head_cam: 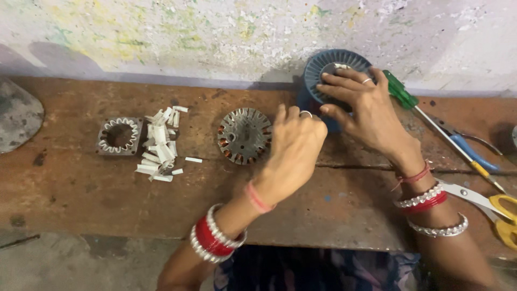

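My right hand (366, 110) lies spread on the blue finned round part (333, 70) that leans against the wall (215, 32) at the back of the wooden bench (81, 188); fingers splayed flat over its face and centre, pressing on it, not curled round it, so released rather than grasping. My left hand (293, 145) hovers just beside it, nearer me, curled loosely with fingertips pinched together; can't tell if anything small sits between them. Ring on each hand, red and white bangles on both wrists. Just left of my left hand, flat on the bench, is a round grey stator core (245, 136) with slots and copper-coloured bits round its rim; the hand's edge looks close to it, touching or not I can't tell. Further left a heap of white paper strips (161, 151), a few loose ones strayed toward the stator core. Left of the heap a square metal stator (119, 136) with white liners in its slots, well apart from both hands. Right of my right hand a green-handled screwdriver (401, 91) lies slanted, its handle just beside my fingers. Beyond it blue-handled pliers (471, 151). Yellow-handled scissors (484, 202) near my right wrist at the bench's right edge.
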